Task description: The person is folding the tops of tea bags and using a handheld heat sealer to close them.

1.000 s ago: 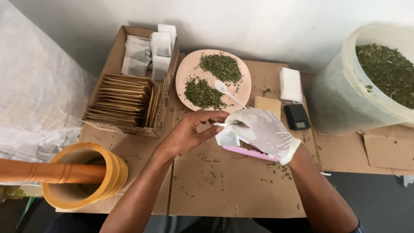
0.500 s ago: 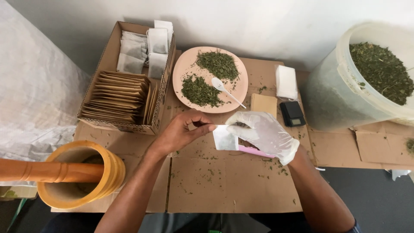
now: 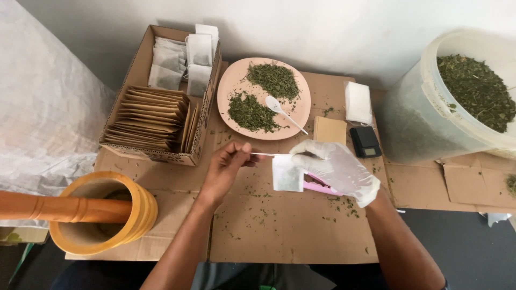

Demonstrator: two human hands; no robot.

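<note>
- A white tea bag [image 3: 287,173] is held between the hands: its top edge is pinched by the gloved right hand [image 3: 334,167], fingers closed on it.
- A thin white string [image 3: 264,154] is pinched by the bare left hand [image 3: 228,167] and drawn taut from the bag's top.
- A pink tool [image 3: 321,187] lies on the cardboard [image 3: 290,231] just under the right hand.
- Beyond the hands stands a pink plate [image 3: 264,98], in which two heaps of dried green herb and a white spoon [image 3: 283,113] are kept.
- Left of the plate a box [image 3: 161,94] is filled with brown envelopes in front and white bags at the back.
- Right of the right hand a small black scale [image 3: 365,141] and a white stack [image 3: 358,102] are seen; farther right a bucket [image 3: 457,96] is filled with herb.
- Near the left forearm a yellow mortar [image 3: 102,220] with a wooden pestle [image 3: 59,208] is set.
- Compared with a second ago, the hands have been moved apart, the string has been pulled out longer, and the bag now hangs flat and upright.
</note>
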